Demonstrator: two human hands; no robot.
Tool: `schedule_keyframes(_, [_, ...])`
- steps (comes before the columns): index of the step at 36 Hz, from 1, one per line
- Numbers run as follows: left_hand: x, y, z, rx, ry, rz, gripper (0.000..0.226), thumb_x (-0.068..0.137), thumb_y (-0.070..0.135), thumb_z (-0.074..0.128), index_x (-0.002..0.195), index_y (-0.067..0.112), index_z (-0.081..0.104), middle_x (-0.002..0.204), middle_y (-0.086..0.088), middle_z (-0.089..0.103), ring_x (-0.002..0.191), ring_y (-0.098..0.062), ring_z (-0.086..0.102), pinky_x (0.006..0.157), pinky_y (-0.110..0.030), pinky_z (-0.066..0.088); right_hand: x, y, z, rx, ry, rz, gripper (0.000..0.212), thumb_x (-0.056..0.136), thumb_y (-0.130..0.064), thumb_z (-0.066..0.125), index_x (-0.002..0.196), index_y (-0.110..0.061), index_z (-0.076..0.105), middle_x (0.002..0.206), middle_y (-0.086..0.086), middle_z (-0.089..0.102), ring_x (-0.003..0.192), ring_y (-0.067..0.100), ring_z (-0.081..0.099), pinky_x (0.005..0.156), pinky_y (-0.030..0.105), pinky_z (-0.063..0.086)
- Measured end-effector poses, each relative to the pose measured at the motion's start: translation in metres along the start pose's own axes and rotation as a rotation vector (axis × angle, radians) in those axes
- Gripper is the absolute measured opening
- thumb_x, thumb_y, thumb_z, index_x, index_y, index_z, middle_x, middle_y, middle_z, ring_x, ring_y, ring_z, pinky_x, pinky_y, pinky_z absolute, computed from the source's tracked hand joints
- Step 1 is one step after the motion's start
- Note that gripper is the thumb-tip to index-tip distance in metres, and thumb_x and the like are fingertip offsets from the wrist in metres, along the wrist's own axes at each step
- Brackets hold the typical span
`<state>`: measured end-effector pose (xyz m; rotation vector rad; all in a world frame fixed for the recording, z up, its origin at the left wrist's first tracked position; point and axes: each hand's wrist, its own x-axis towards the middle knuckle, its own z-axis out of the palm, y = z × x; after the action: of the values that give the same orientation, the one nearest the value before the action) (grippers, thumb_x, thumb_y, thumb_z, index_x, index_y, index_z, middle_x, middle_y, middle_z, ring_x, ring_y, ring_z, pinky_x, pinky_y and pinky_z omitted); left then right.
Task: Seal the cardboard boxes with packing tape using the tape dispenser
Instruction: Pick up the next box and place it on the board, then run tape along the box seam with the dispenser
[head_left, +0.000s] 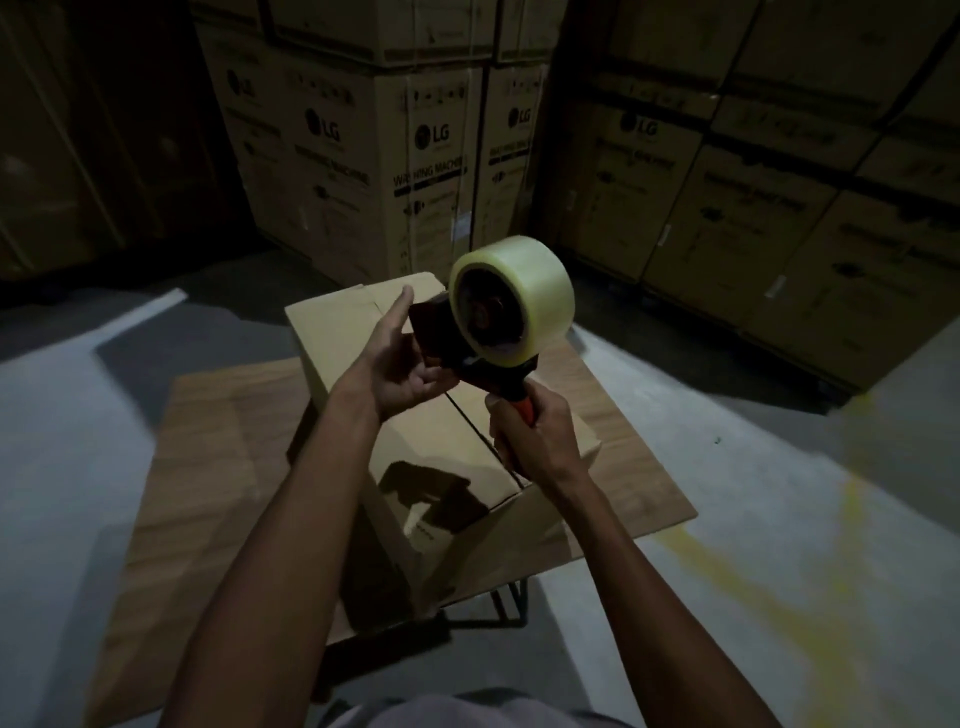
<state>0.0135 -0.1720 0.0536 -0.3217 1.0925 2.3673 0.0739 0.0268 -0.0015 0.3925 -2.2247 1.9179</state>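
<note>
Stacked cartons loomed behind a wooden worktop (218, 467) where the right hand (535, 436) gripped the tape dispenser (498, 332) above an unsealed cardboard box (415, 467) — the left hand (410, 374), fingers loosely extended, fumbled at its front, risking tangled tape.

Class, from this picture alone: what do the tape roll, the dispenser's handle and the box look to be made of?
Tape roll: clear, glossy plastic film, pale and translucent. Dispenser's handle: probably moulded plastic, orange with black, gripped by the right hand. Box: plain brown cardboard, matt, with folded flaps.
</note>
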Motion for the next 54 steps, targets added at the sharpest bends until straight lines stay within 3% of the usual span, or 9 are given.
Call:
schedule_keyframes(4, [-0.009, 0.015, -0.013, 0.023, 0.006, -0.033, 0.051, 0.085, 0.066, 0.068, 0.098, 0.017, 0.073, 0.084, -0.008, 0.072, 0.064, -0.019, 0.070, 0.052, -0.028, 0.059, 0.002, -0.002, 0.019, 0.001, -0.011, 0.022, 0.025, 0.094, -0.037, 0.066, 0.087, -0.013, 0.062, 0.058, 0.002, 0.060, 0.041, 0.023, 0.051, 0.043, 0.034, 0.042])
schedule_keyframes(9, [-0.010, 0.036, -0.046, 0.058, 0.097, -0.104, 0.055, 0.074, 0.052, 0.084, 0.094, 0.001, 0.078, 0.111, -0.015, 0.075, 0.111, -0.020, 0.069, 0.103, -0.033, 0.053, 0.012, -0.004, 0.047, 0.001, -0.005, 0.044, 0.029, 0.095, -0.035, 0.065, 0.084, -0.009, 0.061, 0.058, 0.008, 0.061, 0.040, 0.029, 0.052, 0.043, 0.036, 0.041])
schedule_keyframes(15, [-0.014, 0.060, -0.080, 0.113, 0.080, -0.089, 0.027, 0.067, 0.023, 0.081, 0.077, -0.001, 0.079, 0.081, -0.015, 0.075, 0.075, -0.026, 0.077, 0.057, -0.028, 0.062, 0.018, -0.008, 0.083, 0.029, -0.013, 0.044, 0.024, 0.098, -0.029, 0.061, 0.078, -0.016, 0.060, 0.056, 0.013, 0.058, 0.039, 0.032, 0.050, 0.045, 0.036, 0.042])
schedule_keyframes(25, [-0.017, 0.073, -0.114, -0.214, -0.281, -0.160, 0.059, 0.100, 0.043, 0.049, 0.116, -0.011, 0.064, 0.121, -0.033, 0.065, 0.105, -0.038, 0.072, 0.087, -0.040, 0.061, 0.022, -0.025, 0.115, 0.222, -0.007, 0.139, 0.022, 0.096, -0.028, 0.064, 0.093, -0.007, 0.061, 0.063, 0.024, 0.054, 0.043, 0.027, 0.049, 0.044, 0.031, 0.041])
schedule_keyframes(31, [-0.010, 0.080, -0.119, -0.182, -0.021, -0.052, 0.019, 0.087, 0.007, 0.067, 0.088, -0.011, 0.074, 0.094, -0.025, 0.074, 0.077, -0.024, 0.077, 0.057, -0.026, 0.061, 0.032, -0.023, 0.121, 0.280, -0.008, 0.175, 0.018, 0.101, -0.021, 0.058, 0.098, -0.003, 0.058, 0.065, 0.024, 0.050, 0.047, 0.026, 0.046, 0.045, 0.034, 0.037])
schedule_keyframes(36, [0.003, 0.091, -0.123, -0.163, 0.032, 0.005, 0.046, 0.102, 0.008, 0.053, 0.063, 0.002, 0.078, 0.081, -0.016, 0.076, 0.069, -0.019, 0.076, 0.052, -0.023, 0.058, 0.044, -0.019, 0.123, 0.297, -0.027, 0.228, 0.019, 0.100, -0.022, 0.058, 0.098, -0.003, 0.058, 0.068, 0.023, 0.049, 0.046, 0.024, 0.044, 0.044, 0.029, 0.040])
schedule_keyframes(45, [0.012, 0.107, -0.124, -0.288, -0.054, -0.055, 0.036, 0.104, 0.021, 0.047, 0.108, -0.006, 0.069, 0.093, -0.019, 0.075, 0.074, -0.022, 0.077, 0.056, -0.029, 0.061, 0.078, -0.013, 0.122, 0.318, -0.055, 0.267, 0.036, 0.087, -0.037, 0.072, 0.093, -0.004, 0.060, 0.061, 0.020, 0.046, 0.043, 0.022, 0.040, 0.043, 0.028, 0.036])
schedule_keyframes(49, [0.014, 0.121, -0.124, -0.140, 0.036, -0.050, 0.071, 0.094, 0.056, 0.054, 0.122, -0.008, 0.062, 0.106, -0.018, 0.071, 0.084, -0.020, 0.072, 0.057, -0.026, 0.061, 0.091, -0.006, 0.128, 0.219, -0.028, 0.252, 0.029, 0.096, -0.030, 0.067, 0.089, -0.003, 0.058, 0.058, 0.016, 0.053, 0.040, 0.023, 0.045, 0.042, 0.025, 0.038])
schedule_keyframes(54, [0.025, 0.137, -0.113, 0.028, 0.227, -0.001, 0.018, 0.096, 0.015, 0.065, 0.090, -0.002, 0.062, 0.056, -0.010, 0.065, 0.045, -0.010, 0.064, 0.062, -0.024, 0.060, 0.103, 0.002, 0.137, 0.085, -0.001, 0.218, 0.028, 0.106, -0.018, 0.061, 0.081, -0.005, 0.057, 0.053, 0.005, 0.057, 0.037, 0.024, 0.048, 0.043, 0.029, 0.041])
